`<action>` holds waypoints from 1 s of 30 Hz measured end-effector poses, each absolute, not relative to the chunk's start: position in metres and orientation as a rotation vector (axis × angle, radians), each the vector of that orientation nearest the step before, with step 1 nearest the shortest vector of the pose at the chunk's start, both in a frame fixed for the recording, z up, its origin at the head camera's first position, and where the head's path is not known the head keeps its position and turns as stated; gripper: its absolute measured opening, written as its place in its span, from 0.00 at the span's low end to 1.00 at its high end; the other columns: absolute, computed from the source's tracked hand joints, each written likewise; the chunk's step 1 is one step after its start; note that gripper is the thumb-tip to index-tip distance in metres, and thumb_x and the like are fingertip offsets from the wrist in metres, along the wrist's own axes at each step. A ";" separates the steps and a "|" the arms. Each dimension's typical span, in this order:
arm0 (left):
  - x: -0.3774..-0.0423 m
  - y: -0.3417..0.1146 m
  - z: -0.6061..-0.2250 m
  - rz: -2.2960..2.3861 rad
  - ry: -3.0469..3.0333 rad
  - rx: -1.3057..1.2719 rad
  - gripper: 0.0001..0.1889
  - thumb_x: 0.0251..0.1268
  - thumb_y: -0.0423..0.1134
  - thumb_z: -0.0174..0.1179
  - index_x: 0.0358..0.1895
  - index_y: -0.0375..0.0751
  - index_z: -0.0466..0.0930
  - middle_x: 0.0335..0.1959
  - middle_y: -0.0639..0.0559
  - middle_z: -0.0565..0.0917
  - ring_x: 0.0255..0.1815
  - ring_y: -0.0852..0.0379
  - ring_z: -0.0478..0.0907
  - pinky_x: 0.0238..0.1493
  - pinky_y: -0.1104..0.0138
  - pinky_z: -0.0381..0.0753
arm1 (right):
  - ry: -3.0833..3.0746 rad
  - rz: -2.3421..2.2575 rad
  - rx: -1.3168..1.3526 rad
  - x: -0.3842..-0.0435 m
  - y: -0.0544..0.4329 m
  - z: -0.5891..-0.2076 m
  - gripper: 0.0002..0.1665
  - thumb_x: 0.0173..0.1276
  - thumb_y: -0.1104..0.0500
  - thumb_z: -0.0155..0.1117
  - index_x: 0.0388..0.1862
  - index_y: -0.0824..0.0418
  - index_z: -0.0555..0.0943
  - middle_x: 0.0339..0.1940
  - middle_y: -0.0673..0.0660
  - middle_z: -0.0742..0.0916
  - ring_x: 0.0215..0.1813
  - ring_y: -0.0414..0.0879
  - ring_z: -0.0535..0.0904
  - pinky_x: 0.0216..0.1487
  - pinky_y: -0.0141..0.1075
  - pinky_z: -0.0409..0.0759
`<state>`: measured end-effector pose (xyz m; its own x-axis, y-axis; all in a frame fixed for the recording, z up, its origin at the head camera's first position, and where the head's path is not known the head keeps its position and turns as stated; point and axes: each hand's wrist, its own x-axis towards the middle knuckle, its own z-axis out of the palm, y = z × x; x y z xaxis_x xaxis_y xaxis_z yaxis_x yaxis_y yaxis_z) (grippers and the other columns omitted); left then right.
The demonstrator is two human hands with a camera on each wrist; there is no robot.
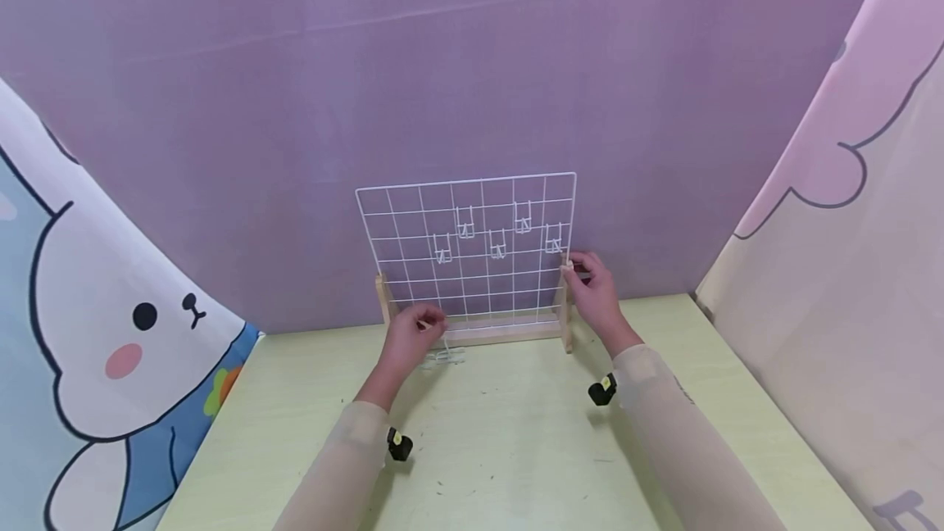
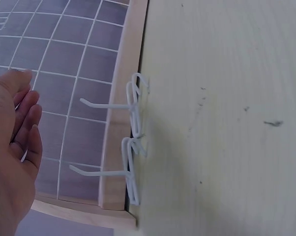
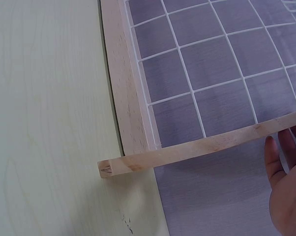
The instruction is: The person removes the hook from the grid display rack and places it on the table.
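A white wire grid (image 1: 472, 269) stands upright in a wooden stand (image 1: 516, 333). Several white wire hooks (image 1: 497, 250) hang on its upper and middle part. My right hand (image 1: 601, 301) holds the top of the stand's right post (image 3: 197, 147), thumb in front; its fingertips are partly hidden in the right wrist view. Before the grid's lower left is my left hand (image 1: 413, 338), fingers loosely curled, nothing visible in them. Below it, two loose hooks (image 2: 132, 110) lie on the table against the base bar, prongs pointing up.
The pale yellow-green table (image 1: 516, 433) carries small dark marks. A purple cloth (image 1: 472, 64) rises right behind the grid. Printed cloths stand at both sides, the left one with a cartoon animal (image 1: 111, 293). A black wrist camera (image 1: 399, 444) sits beside the left sleeve.
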<state>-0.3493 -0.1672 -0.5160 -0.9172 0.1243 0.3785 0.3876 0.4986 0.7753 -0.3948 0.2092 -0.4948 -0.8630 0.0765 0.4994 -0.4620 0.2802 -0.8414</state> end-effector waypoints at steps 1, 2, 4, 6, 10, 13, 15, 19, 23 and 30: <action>-0.349 -0.167 -0.514 -1.383 -2.469 -0.430 0.06 0.72 0.32 0.74 0.48 0.38 0.91 0.42 0.52 0.90 0.45 0.53 0.84 0.50 0.60 0.85 | -2.108 1.614 0.347 -0.395 0.209 -0.495 0.15 0.84 0.64 0.66 0.64 0.68 0.85 0.57 0.62 0.84 0.56 0.51 0.80 0.50 0.27 0.81; -0.348 -0.166 -0.511 -1.386 -2.464 -0.426 0.06 0.72 0.33 0.74 0.48 0.38 0.91 0.42 0.52 0.90 0.46 0.53 0.84 0.50 0.61 0.84 | -2.107 1.619 0.347 -0.395 0.209 -0.495 0.15 0.84 0.64 0.66 0.64 0.67 0.85 0.57 0.61 0.84 0.56 0.51 0.80 0.50 0.27 0.81; -0.348 -0.165 -0.507 -1.393 -2.445 -0.416 0.06 0.73 0.33 0.74 0.48 0.39 0.91 0.42 0.51 0.89 0.46 0.52 0.84 0.50 0.61 0.85 | -2.106 1.618 0.350 -0.395 0.210 -0.495 0.15 0.84 0.64 0.66 0.64 0.68 0.85 0.57 0.62 0.84 0.56 0.51 0.80 0.49 0.26 0.81; -0.348 -0.165 -0.503 -1.401 -2.426 -0.399 0.06 0.73 0.33 0.75 0.48 0.40 0.90 0.42 0.51 0.89 0.45 0.52 0.84 0.50 0.61 0.85 | -2.107 1.614 0.356 -0.395 0.210 -0.495 0.15 0.84 0.64 0.66 0.64 0.68 0.85 0.57 0.62 0.84 0.56 0.52 0.80 0.49 0.26 0.81; -0.350 -0.164 -0.494 -1.427 -2.380 -0.368 0.08 0.73 0.35 0.75 0.49 0.39 0.89 0.44 0.49 0.89 0.46 0.51 0.84 0.50 0.61 0.85 | -2.104 1.617 0.365 -0.395 0.210 -0.496 0.15 0.84 0.64 0.65 0.64 0.68 0.84 0.57 0.63 0.84 0.55 0.52 0.80 0.49 0.25 0.81; -0.350 -0.162 -0.485 -1.458 -2.342 -0.372 0.09 0.73 0.33 0.75 0.51 0.36 0.89 0.45 0.47 0.89 0.47 0.49 0.84 0.52 0.58 0.84 | -2.099 1.616 0.371 -0.395 0.210 -0.496 0.15 0.84 0.64 0.65 0.64 0.69 0.84 0.57 0.63 0.84 0.55 0.52 0.80 0.49 0.25 0.81; -0.351 -0.162 -0.481 -1.470 -2.319 -0.388 0.09 0.73 0.33 0.75 0.51 0.36 0.89 0.45 0.47 0.89 0.47 0.49 0.84 0.52 0.57 0.84 | -2.096 1.614 0.374 -0.396 0.210 -0.496 0.15 0.84 0.64 0.65 0.64 0.69 0.84 0.57 0.63 0.84 0.55 0.52 0.80 0.49 0.25 0.81; -0.352 -0.160 -0.475 -1.477 -2.301 -0.395 0.08 0.73 0.36 0.75 0.50 0.41 0.89 0.46 0.50 0.88 0.48 0.51 0.84 0.54 0.57 0.84 | -2.095 1.608 0.374 -0.395 0.209 -0.496 0.15 0.84 0.65 0.65 0.64 0.70 0.84 0.57 0.63 0.84 0.56 0.52 0.80 0.49 0.25 0.81; -0.352 -0.159 -0.470 -1.491 -2.299 -0.381 0.08 0.73 0.37 0.76 0.50 0.43 0.89 0.47 0.50 0.88 0.49 0.51 0.83 0.54 0.59 0.84 | -2.097 1.604 0.369 -0.395 0.209 -0.495 0.15 0.84 0.65 0.66 0.63 0.70 0.84 0.57 0.63 0.84 0.55 0.52 0.80 0.49 0.25 0.81; -0.353 -0.157 -0.463 -1.500 -2.272 -0.385 0.10 0.73 0.38 0.76 0.51 0.41 0.88 0.47 0.49 0.87 0.49 0.51 0.83 0.53 0.61 0.83 | -2.112 1.586 0.369 -0.396 0.209 -0.495 0.15 0.84 0.64 0.65 0.64 0.69 0.84 0.58 0.63 0.84 0.57 0.53 0.80 0.50 0.26 0.81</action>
<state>-0.3531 -0.1572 -0.4627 -0.8864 0.0141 0.4628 0.4311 0.3897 0.8138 -0.3957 0.2093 -0.4951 -0.8530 0.0647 0.5179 -0.4793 0.2954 -0.8264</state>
